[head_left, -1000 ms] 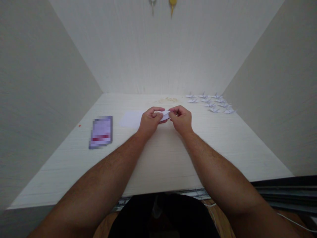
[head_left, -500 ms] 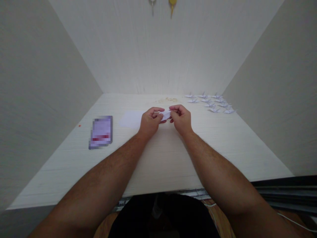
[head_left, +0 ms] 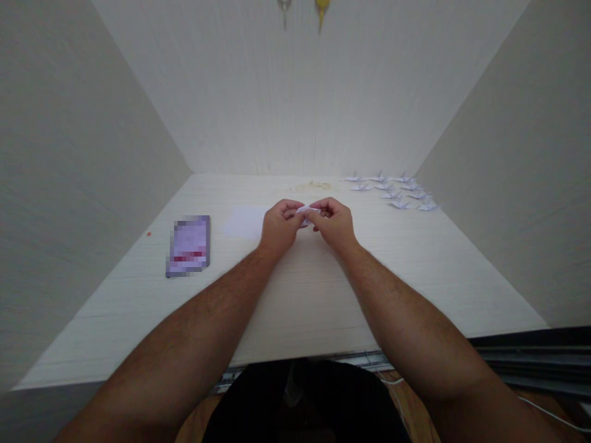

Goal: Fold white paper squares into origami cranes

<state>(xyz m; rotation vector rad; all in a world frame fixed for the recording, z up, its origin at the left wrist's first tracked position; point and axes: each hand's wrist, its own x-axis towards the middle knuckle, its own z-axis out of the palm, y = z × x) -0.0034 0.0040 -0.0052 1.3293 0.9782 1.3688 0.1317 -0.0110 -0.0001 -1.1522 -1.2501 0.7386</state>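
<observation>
I see a small folded white paper, its shape partly covered by the thumbs, pinched between the left hand and the right hand.

**A:** Identify the surface and its enclosure.
**B:** The worktop is pale, with faint grain lines. A back wall stands at its far edge; a left panel and a right panel flank it.

**A:** List the items on the surface.
**B:** Left area: one purple rectangular item, pixelated, with a red band. An orange speck lies farther left. Far edge: yellowish marks near the back wall.

**A:** Upper and lower zones?
**B:** Upper: a yellow object and a grey object, apart, both cut off by the frame. Lower: dark bars, white cables and wooden flooring.
</observation>
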